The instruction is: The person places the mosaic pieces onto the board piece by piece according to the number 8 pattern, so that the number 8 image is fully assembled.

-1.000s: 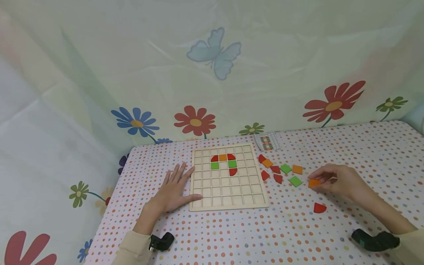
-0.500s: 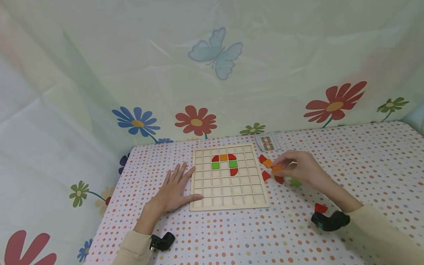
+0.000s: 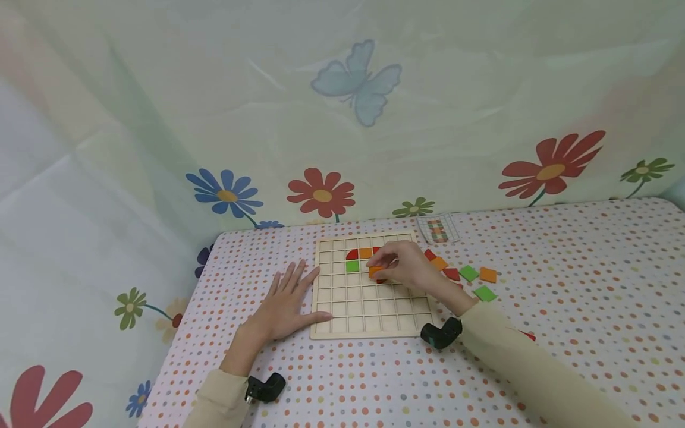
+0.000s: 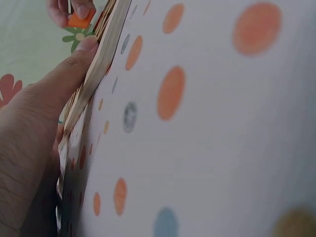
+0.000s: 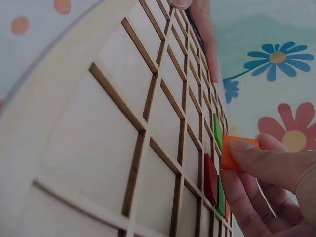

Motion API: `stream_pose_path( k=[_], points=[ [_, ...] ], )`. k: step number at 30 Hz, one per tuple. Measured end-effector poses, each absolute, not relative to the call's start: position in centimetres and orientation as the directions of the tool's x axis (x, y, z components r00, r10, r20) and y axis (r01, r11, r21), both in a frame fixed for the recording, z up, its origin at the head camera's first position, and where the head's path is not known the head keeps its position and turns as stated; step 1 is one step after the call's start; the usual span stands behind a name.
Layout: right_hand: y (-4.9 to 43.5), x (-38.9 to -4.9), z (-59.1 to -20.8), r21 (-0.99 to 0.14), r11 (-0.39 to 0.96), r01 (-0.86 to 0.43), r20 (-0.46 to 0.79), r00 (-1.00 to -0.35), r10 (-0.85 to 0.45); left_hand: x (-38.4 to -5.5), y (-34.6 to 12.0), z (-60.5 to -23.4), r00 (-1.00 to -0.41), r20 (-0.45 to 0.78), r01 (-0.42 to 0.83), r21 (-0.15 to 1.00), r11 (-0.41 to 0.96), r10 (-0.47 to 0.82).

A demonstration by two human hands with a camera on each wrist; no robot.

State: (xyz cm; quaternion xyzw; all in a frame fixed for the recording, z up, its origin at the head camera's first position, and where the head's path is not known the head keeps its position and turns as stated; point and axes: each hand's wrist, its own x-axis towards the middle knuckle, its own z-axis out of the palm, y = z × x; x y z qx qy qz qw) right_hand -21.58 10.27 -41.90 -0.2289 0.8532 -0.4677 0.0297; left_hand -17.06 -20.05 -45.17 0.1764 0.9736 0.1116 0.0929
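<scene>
My right hand (image 3: 404, 266) pinches an orange square tile (image 5: 236, 150) between thumb and fingers, close over the wooden grid board (image 3: 348, 324). In the board lie a red quarter-round tile (image 3: 352, 255), another orange square (image 3: 365, 253) and a green square (image 3: 352, 266). More red and green pieces (image 5: 220, 197) show beneath the held tile in the right wrist view; the right hand hides part of them in the head view. My left hand (image 3: 285, 303) lies with fingers spread at the board's left edge, its thumb (image 4: 74, 69) resting on the rim.
Right of the board lie loose tiles: green squares (image 3: 485, 293), orange squares (image 3: 488, 274) and red quarter-rounds (image 3: 452, 274). A printed pattern card (image 3: 439, 229) lies behind them. One red piece (image 3: 527, 336) is mostly under the right sleeve. A flowered curtain (image 3: 257, 119) borders the dotted tabletop.
My right hand has carried the orange square tile left, from the loose tiles on the right to above the board. The left hand stays in place at the board's edge.
</scene>
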Motion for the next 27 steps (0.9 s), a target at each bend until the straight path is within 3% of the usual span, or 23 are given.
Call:
stream_pose_path(
  k=[6,18,27],
  points=[
    [9.2,-21.7,-42.4,-0.806,0.445,-0.390,0.164,-0.870,-0.465,-17.0,-20.1,-45.2,-0.921,-0.141,0.321,0.253,0.913,0.363],
    [8.4,-21.6,-42.2,-0.683,0.510,-0.522,0.221,-0.814,-0.537,-17.0,-20.1,-44.8,-0.919,-0.147,0.322,0.252,0.913,0.365],
    [7.8,-21.3,-41.1,-0.504,0.628,-0.593,0.144,-0.775,-0.616,-17.1,-20.1,-44.8,-0.915,-0.160,0.325,0.249,0.912,0.370]
  ],
)
